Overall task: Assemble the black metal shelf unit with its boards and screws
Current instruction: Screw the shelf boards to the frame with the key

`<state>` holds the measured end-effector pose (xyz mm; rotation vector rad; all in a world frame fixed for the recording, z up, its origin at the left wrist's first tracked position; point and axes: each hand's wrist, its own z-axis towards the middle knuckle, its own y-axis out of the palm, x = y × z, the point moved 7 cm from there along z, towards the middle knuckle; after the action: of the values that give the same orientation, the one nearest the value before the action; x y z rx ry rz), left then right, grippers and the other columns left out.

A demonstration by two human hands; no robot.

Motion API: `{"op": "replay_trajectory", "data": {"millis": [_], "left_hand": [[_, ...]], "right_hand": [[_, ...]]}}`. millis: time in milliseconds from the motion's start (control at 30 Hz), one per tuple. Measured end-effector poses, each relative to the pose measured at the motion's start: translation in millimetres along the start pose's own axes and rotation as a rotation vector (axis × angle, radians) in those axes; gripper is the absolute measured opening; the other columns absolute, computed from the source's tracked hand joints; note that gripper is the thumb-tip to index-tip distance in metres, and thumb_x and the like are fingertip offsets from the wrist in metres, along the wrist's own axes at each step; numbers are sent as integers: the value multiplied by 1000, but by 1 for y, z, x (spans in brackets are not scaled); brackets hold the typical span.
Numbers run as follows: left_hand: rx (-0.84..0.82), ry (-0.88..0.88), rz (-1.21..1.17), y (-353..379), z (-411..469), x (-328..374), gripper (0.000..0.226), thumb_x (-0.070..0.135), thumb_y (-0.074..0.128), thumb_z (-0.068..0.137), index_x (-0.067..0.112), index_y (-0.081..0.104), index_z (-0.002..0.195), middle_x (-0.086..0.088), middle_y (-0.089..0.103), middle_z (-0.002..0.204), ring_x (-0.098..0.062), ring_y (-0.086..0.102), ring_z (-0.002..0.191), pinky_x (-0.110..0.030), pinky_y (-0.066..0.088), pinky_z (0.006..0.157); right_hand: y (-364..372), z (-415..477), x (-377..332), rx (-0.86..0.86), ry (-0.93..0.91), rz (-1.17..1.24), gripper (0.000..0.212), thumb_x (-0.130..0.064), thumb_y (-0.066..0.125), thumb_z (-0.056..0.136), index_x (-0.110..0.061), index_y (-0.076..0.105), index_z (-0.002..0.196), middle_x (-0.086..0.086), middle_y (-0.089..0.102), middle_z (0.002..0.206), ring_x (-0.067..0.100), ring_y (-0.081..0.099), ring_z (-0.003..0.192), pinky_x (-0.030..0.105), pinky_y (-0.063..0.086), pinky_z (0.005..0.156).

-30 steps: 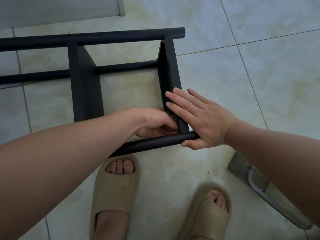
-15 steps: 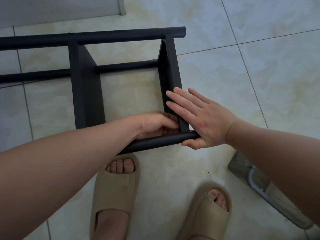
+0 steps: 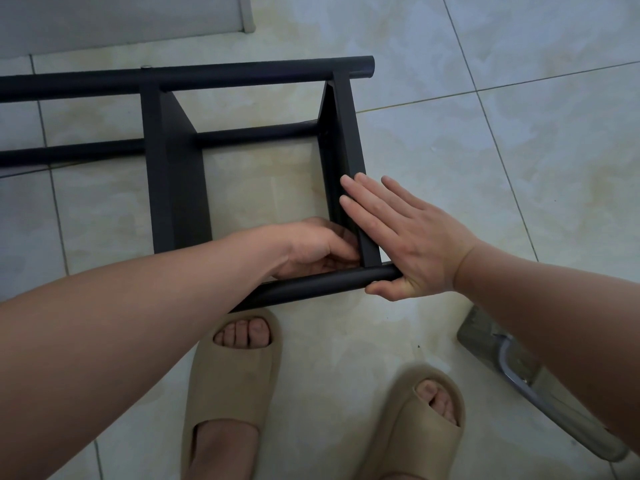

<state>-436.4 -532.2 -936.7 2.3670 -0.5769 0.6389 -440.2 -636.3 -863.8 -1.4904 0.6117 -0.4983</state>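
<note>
Head view: black shelf unit [image 3: 173, 81] lies on its side on the tile floor [image 3: 485, 150], just ahead of my slippers [image 3: 228, 375]. 2 boards, the end board [image 3: 341, 133] and the inner board [image 3: 176, 188], sit between its tubes. My right hand [image 3: 408, 240] is flat, fingers straight, pressing the end board and the near tube [image 3: 322, 284]. My left hand [image 3: 315, 247] curls inside that corner; whether it pinches a screw I cannot tell. Likely mid-assembly: this joint wants fastening, and the rest runs out of frame.
</note>
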Motion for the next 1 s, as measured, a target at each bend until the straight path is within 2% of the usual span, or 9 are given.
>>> {"op": "replay_trajectory", "data": {"millis": [267,400,600,833,1000], "left_hand": [[-35,71,-83,1,2,-3,20,-12,50,93,4,60,89,-10,66,76,-18,68,68,-25,57,66],[-27,15,-22,1,2,-7,15,-1,52,94,5,66,94,-15,68,91,-23,67,83,-33,52,79],[11,-26,26,-1,0,0,17,-7,56,90,5,68,88,-10,70,79,-16,69,69,-23,56,62],[-37,38,-8,2,0,2,21,-13,50,92,5,61,88,-8,66,72,-17,68,66,-24,56,63],[-60,55,-52,3,-1,-1,18,-11,49,94,3,60,98,-13,66,85,-21,67,76,-28,57,73]], "right_hand": [[1,0,1,-17,5,16,101,-73,32,93,4,22,157,23,13,166,38,10,155,54,20,124],[1,0,1,-14,8,27,101,-73,33,92,4,22,157,23,14,166,37,11,155,54,20,124],[1,0,1,-16,9,31,101,-73,35,92,3,23,157,22,14,166,37,11,155,54,20,124],[2,0,1,-23,7,35,101,-74,32,93,3,23,157,22,13,166,37,10,156,54,20,124],[2,0,1,-24,6,38,101,-74,32,92,2,22,157,22,13,167,37,10,156,54,20,124]]}}
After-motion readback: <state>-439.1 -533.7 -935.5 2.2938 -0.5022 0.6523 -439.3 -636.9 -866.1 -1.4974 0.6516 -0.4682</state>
